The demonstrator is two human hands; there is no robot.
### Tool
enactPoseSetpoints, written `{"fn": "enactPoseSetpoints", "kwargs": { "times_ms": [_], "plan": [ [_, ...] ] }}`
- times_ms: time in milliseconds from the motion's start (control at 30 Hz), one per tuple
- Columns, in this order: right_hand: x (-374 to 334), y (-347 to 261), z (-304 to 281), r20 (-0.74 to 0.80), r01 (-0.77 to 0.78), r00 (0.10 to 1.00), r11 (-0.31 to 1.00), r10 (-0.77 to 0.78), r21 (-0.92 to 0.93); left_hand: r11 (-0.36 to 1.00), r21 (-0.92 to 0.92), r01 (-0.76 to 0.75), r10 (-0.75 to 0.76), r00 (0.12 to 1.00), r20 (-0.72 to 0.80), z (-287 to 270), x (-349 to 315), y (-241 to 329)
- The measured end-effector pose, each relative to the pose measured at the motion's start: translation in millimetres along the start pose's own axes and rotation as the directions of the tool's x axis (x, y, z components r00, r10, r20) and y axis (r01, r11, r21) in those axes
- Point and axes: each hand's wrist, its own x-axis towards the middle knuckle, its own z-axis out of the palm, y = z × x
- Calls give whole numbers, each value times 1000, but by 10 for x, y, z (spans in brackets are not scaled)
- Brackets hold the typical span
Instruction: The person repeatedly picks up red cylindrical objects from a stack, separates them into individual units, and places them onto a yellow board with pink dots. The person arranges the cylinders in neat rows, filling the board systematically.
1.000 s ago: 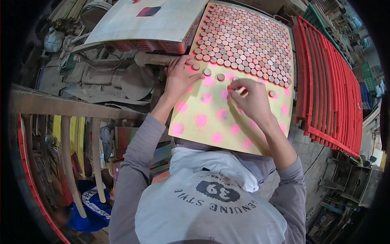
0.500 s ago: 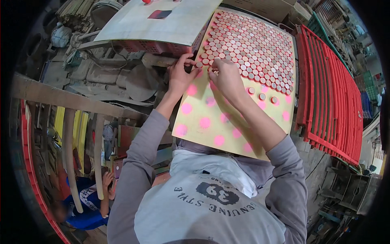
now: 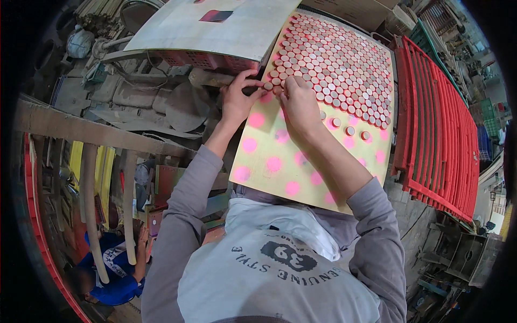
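Observation:
Small round discs [image 3: 339, 64] with pale tops and red sides stand packed in rows over the far part of a yellow board [image 3: 258, 177]. My left hand [image 3: 237, 99] is at the board's left edge, thumb and forefinger closed on one disc [image 3: 268, 86] at the end of the nearest row. Right beside it, my right hand [image 3: 302, 107] has its fingers pinched together at the same row's edge. Its fingertips are turned away, so what they hold is hidden. Several loose discs [image 3: 350, 131] stand apart from the rows, right of my right wrist.
Pink paint spots mark the board's near part. To the left, a pale sheet [image 3: 210, 32] lies over a red crate [image 3: 188, 60]. Red slatted panels [image 3: 433, 124] stand at the right. A wooden rail [image 3: 97, 129] runs along the left; beyond it sits a person in blue [image 3: 116, 269].
My right hand has shifted slightly along the row's edge, and another loose disc shows beside its wrist. My left hand stays at the row's left end. The person in blue has moved an arm.

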Motion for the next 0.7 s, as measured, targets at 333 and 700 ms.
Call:
{"fn": "enactPoseSetpoints", "kwargs": {
  "times_ms": [333, 700],
  "plan": [
    [-86, -79, -253, 24, -35, 999, 997, 37, -74, 1000, -20, 2, -1, 1000, 12, -2, 24, 29],
    [-19, 125, -38, 36, -230, 972, 969, 234, -88, 993, -102, 61, -55, 997, 61, -28, 49, 100]
  ]
}}
